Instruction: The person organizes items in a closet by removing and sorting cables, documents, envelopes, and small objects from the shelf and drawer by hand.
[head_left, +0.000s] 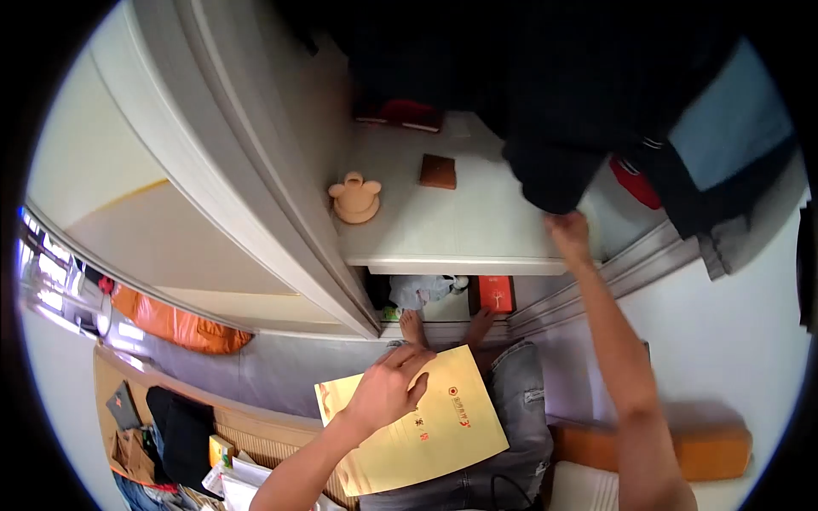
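My left hand (388, 387) is over a yellow folder (452, 434) with printed characters, which lies across my lap on grey jeans (520, 400). Its fingers are bent and partly apart, near the folder's upper part. Up at the right, my right hand (569, 234) has its fingers closed at the lower end of a dark hanging garment (554, 170), at the front of the white shelf (426, 238). A peach-coloured, round-eared object (354, 198) and a brown square item (438, 171) rest on that shelf.
Below the shelf are a plastic bag (413, 290) and a red box (495, 294). A sliding door frame (256, 196) stands at the left. An orange bag (187, 328) lies beyond it. Black cloth (181, 430) and papers are at the lower left.
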Demonstrator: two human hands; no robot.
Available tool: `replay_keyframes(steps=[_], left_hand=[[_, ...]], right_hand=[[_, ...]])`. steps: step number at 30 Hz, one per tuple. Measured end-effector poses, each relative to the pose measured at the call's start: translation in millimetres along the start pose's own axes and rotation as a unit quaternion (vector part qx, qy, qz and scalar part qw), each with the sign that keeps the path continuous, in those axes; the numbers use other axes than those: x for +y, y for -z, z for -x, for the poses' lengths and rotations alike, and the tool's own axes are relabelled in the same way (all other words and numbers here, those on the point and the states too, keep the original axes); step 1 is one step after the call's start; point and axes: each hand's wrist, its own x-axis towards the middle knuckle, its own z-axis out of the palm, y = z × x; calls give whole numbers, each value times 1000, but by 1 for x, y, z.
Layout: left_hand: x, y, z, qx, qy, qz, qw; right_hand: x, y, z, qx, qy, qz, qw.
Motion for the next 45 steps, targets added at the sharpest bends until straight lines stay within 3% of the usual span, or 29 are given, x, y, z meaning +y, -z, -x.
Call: replay_keyframes(steps=[2,4,11,14,18,24,29,31,34,36,39,40,43,45], left_hand=[[0,-4,0,7,2,10,1000],[2,-6,5,22,16,31,999],[-10,-5,62,121,165,61,977],[-10,-4,76,112,216,53,969],[-11,-16,66,115,226,69,965],[1,-36,18,99,138,105,980],[13,-40,-1,97,100,144,980],[21,-36,-5,99,134,179,970],[21,-27,-8,95,170,242,950],[28,-18,-12,135,219,450,855],[39,6,-8,164,145,638,738],[34,2,-1,183,126,640,736],[40,7,30,172,99,645,738],[44,8,47,167,79,596,782]], right_hand=[[-9,7,-30,32,102,-17,994],[-11,9,-62,46,138,5,989],[25,0,-174,-4,104,133,986],[39,-7,-207,-28,74,158,984],[44,-3,-235,-47,46,166,984],[46,-11,-229,-4,101,145,984],[10,-24,-159,-20,201,3,979],[-15,-33,-109,-96,210,-91,969],[-68,-41,-1,-314,158,-242,904],[-90,-42,60,-323,285,-158,889],[-139,-35,140,-370,378,-161,833],[-148,-35,160,-370,412,-200,808],[-159,-27,203,-341,374,-252,825],[-155,-19,223,-339,369,-260,825]])
